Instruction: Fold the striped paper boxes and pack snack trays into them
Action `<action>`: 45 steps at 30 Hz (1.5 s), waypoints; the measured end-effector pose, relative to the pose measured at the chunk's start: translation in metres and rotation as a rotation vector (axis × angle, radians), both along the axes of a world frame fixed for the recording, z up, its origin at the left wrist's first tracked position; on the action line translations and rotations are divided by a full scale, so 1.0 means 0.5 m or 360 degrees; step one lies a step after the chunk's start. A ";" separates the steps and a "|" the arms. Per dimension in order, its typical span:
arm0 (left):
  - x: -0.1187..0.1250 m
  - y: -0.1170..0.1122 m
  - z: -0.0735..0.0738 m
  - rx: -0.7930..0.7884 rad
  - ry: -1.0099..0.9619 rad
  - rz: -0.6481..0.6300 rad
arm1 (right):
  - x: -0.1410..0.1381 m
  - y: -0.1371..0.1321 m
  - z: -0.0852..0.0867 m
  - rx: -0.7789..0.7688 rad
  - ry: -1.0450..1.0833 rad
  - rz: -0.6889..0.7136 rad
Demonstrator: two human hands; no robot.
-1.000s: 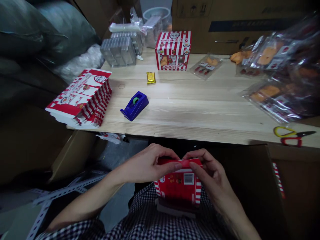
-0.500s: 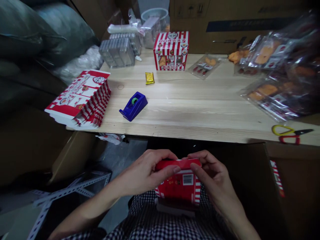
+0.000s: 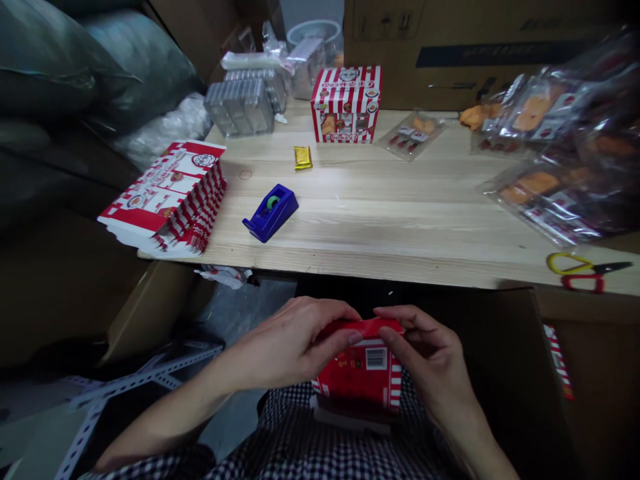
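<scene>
A red-and-white striped carton (image 3: 357,377) with a barcode is held close to my body, below the table's front edge. My left hand (image 3: 300,340) grips its upper left edge, thumb on the near face and fingers behind. On the upper right corner my right hand (image 3: 430,353) pinches the red top edge between thumb and fingers. The carton's far side and inside are hidden. A finished-looking carton (image 3: 346,107) of the same print stands upright at the back of the table. To the left lies a stack of flat printed cartons (image 3: 167,190).
On the wooden table (image 3: 380,213) are a blue tape dispenser (image 3: 271,213), a gold packet (image 3: 303,158) and scissors (image 3: 585,270). Clear plastic trays (image 3: 240,107) stand at the back left. Bagged toy-like sets (image 3: 540,187) pile up at the right. An open brown box (image 3: 590,333) sits below right.
The view has shifted slightly, so the table items appear a little further right. Both hands keep their hold on the carton, with the fingers barely moved along its top edge.
</scene>
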State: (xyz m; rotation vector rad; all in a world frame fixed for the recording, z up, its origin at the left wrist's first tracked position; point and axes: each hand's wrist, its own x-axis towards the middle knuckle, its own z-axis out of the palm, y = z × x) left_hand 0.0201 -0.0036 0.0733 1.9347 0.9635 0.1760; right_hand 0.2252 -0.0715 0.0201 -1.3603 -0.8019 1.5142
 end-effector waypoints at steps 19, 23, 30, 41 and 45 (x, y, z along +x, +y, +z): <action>0.002 -0.005 -0.007 -0.0120 -0.0039 0.0110 | 0.010 0.004 0.005 0.0351 -0.0245 0.0115; 0.002 0.003 -0.012 -0.0407 -0.0140 0.0183 | 0.007 -0.001 -0.002 0.0441 -0.0211 0.0067; -0.005 0.007 -0.030 -0.0801 -0.0301 0.0168 | 0.009 -0.009 -0.017 0.0473 -0.0145 0.0048; -0.010 0.070 -0.118 0.0018 -0.0271 0.0249 | 0.053 0.085 -0.092 0.0284 -0.0354 0.0388; -0.109 0.155 -0.150 0.0764 -0.0138 0.1124 | 0.093 0.104 -0.132 0.0106 -0.0292 0.0196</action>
